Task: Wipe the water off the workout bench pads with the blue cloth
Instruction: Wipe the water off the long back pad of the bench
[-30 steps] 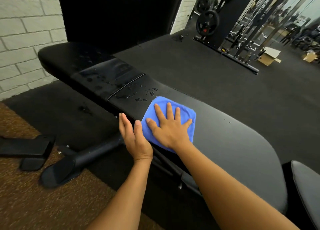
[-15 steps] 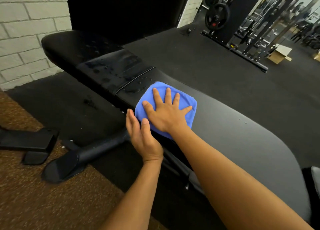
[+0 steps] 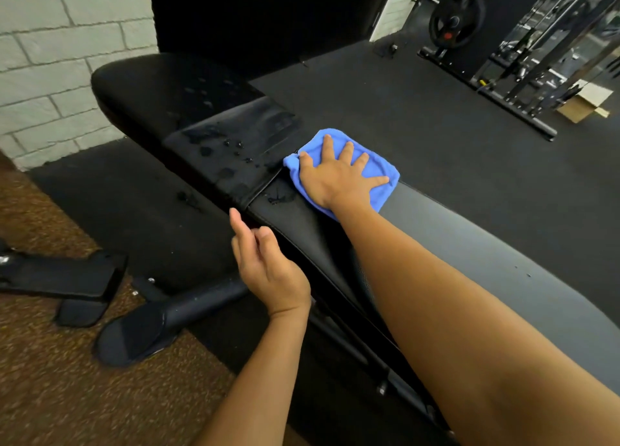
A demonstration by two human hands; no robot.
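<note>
So the right hand point(image 3: 339, 177) is lying flat on the blue cloth point(image 3: 379, 174), fingers spread wide, palm pressing it down on the near bench pad point(image 3: 469, 244), nothing pinched or gripped. The cloth is sitting under the palm right at the seam point(image 3: 268, 184) between the two pads, its left edge bunching up against that gap. Compared with half a second ago, the cloth and hand are sitting further up the pad, now touching the seam. Water drops point(image 3: 231, 150) are still beading on the far pad point(image 3: 174, 90) just past the cloth, and a small wet patch point(image 3: 278, 197) is sitting beside the thumb. The left hand point(image 3: 268, 268) is hovering off the bench's near edge, loosely open and empty, fingers now curling a bit instead of straight.
</note>
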